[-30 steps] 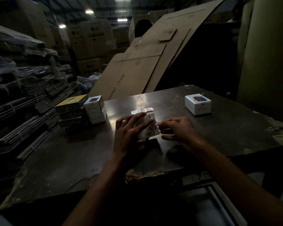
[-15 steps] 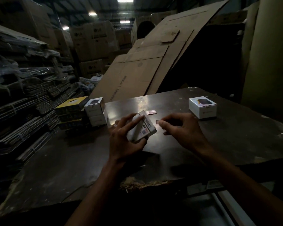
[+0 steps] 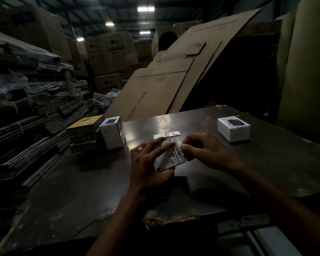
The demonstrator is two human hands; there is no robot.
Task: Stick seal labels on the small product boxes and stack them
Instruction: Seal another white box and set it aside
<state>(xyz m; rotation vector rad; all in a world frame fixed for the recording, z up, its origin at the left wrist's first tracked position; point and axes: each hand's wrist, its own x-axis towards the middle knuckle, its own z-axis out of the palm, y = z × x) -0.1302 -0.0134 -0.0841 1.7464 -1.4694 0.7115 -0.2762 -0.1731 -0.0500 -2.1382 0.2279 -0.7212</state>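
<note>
Fingers (image 3: 166, 145) grip box (image 3: 174, 157) with barcode label.

The box (image 3: 171, 155) held under the fingers (image 3: 156, 147) of the left hand (image 3: 148, 163) is white, with dark lettering along one edge and a small dark printed code. Just beyond those fingers lies a label strip (image 3: 166, 134), white at one end and pinkish along the rest. The counter (image 3: 81, 182) is dark brown with a dull sheen. Left of the fingers, two stacked boxes (image 3: 112, 133) are white, the top one bearing a dark picture; beside them a flat box (image 3: 85, 123) is yellow on top. Right of the fingers, a lone box (image 3: 233, 128) is white with a dark picture and a pinkish seal at its edge. Beyond, the leaning cardboard sheets (image 3: 164, 84) are plain brown.
</note>
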